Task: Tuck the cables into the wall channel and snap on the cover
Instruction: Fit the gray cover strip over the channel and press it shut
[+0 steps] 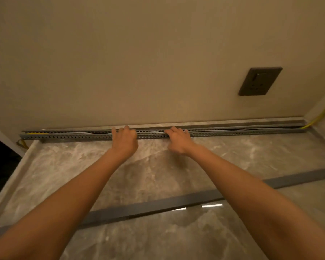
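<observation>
A long grey slotted channel (233, 133) runs along the foot of the beige wall, open at the top. Grey and white cables (152, 132) lie inside it, and a yellow cable (321, 114) leaves its right end. My left hand (124, 138) rests on the channel left of centre, fingers curled over its front wall onto the cables. My right hand (177, 140) sits a little to the right, fingertips pressing into the channel. The long grey cover strip (150, 204) lies loose on the marble floor, slanting under both forearms.
A dark wall socket (259, 81) is on the wall at the upper right. Another yellow cable loop (22, 143) hangs at the channel's left end beside a white door frame (4, 136). The marble floor (158, 169) stretches between channel and cover.
</observation>
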The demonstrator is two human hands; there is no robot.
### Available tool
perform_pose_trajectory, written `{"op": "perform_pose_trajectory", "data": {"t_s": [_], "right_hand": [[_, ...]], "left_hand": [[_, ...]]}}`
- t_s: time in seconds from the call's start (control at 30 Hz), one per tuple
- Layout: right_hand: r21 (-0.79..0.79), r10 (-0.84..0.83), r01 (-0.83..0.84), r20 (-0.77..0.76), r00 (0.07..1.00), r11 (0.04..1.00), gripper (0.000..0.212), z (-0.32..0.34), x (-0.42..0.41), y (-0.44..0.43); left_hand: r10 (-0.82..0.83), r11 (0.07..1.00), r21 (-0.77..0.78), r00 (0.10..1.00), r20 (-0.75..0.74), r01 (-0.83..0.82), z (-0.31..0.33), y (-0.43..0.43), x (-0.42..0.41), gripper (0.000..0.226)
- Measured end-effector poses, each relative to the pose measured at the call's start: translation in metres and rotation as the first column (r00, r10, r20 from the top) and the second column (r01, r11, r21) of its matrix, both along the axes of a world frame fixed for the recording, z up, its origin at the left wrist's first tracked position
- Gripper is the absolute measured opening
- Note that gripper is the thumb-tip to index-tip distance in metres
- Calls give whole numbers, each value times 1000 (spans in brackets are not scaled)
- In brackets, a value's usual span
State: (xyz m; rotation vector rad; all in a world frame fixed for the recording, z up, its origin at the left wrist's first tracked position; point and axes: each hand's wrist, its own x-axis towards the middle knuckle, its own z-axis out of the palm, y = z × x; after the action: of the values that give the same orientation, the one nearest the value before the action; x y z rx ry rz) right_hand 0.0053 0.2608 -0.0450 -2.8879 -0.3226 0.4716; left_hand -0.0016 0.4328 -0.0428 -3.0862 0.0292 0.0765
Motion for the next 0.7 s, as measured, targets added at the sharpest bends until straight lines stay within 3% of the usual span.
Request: {"op": "perform_pose_trajectory", "data": {"t_s": [0.23,0.4,0.57,0.7], "right_hand": [[68,-151,148,38,988,987,48,0,-29,-136],[82,-301,301,-17,954,950,32,-3,-65,-216],[104,-412,413,-24,911,905,29,-8,-94,-257],[67,-471,474,-50,881,878,30,-9,-115,-275]], "left_hand": [[-92,977,-205,985,-148,60,12,-127,-19,25],[-334,912,-341,897,-291,230,8,-209,-43,43],[-512,845,-369,786,-346,388,1,-266,-71,58],[-589,799,-361,744,-314,480,-7,-293,-81,48]]}}
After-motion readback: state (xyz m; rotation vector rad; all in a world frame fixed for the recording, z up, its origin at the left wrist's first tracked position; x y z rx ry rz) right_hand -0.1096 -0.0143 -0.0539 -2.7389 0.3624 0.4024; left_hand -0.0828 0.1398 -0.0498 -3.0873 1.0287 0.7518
